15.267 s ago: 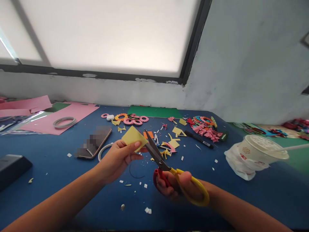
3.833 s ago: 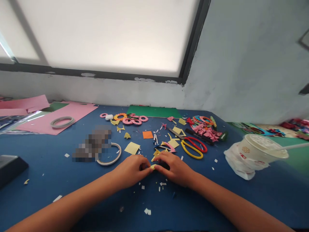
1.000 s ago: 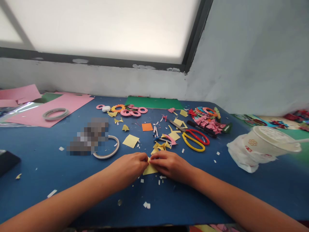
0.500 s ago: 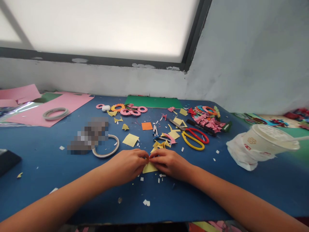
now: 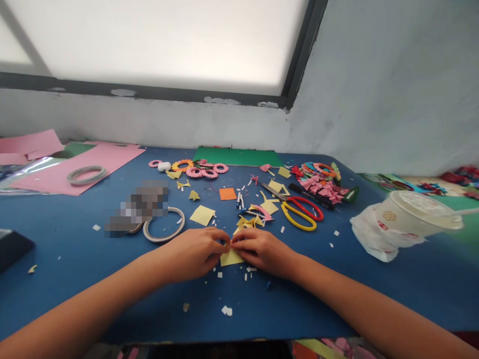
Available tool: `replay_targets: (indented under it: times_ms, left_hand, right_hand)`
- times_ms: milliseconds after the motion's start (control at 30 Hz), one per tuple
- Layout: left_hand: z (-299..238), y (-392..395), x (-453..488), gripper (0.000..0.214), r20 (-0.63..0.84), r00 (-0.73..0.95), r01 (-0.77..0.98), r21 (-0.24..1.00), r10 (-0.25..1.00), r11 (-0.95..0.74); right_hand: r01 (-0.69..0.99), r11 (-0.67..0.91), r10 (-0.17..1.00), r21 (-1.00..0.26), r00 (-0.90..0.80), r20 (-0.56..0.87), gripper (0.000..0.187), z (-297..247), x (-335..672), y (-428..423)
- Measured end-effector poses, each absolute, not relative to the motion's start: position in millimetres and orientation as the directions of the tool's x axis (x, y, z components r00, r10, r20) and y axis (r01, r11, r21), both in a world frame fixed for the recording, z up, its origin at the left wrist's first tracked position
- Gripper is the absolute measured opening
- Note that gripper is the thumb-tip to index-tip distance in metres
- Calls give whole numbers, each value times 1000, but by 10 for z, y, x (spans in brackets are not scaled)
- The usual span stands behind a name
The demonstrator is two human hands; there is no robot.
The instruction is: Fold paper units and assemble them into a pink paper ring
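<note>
Low over the blue table, my left hand and my right hand meet fingertip to fingertip. Both are closed in a pinch on the far edge of a small yellow paper sheet, whose near part shows below the fingers. Its upper edge is hidden by my fingertips. Just beyond my right hand lie folded yellow paper pieces with a pink paper arc. A flat yellow square sits beyond my left hand, with an orange square farther back.
Scissors with red and yellow handles lie right of centre, near a heap of folded paper. A lidded cup stands at right. Tape rolls and pink sheets are at left. White scraps litter the table.
My left fingers have shifted very slightly at the paper's edge. Both hands stay in the same place, pinching the yellow paper.
</note>
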State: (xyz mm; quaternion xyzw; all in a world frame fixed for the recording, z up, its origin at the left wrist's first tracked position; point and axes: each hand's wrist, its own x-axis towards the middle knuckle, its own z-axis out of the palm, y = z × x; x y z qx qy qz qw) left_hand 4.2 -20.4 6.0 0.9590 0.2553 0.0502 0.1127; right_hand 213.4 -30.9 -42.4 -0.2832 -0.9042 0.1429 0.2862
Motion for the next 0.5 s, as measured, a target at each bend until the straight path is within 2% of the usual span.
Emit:
replay_targets:
  times_ms: [200,500]
  left_hand:
    - [95,-229,32,27,10,860,487,276,509,-828]
    - [41,-245,79,25,-6,837,538,197,548,-820]
  right_hand:
    - [430,799,594,-420,-671,444,18,-436,2140,-310]
    - [441,792,605,-423,-664,440,18,-438,2131,-311]
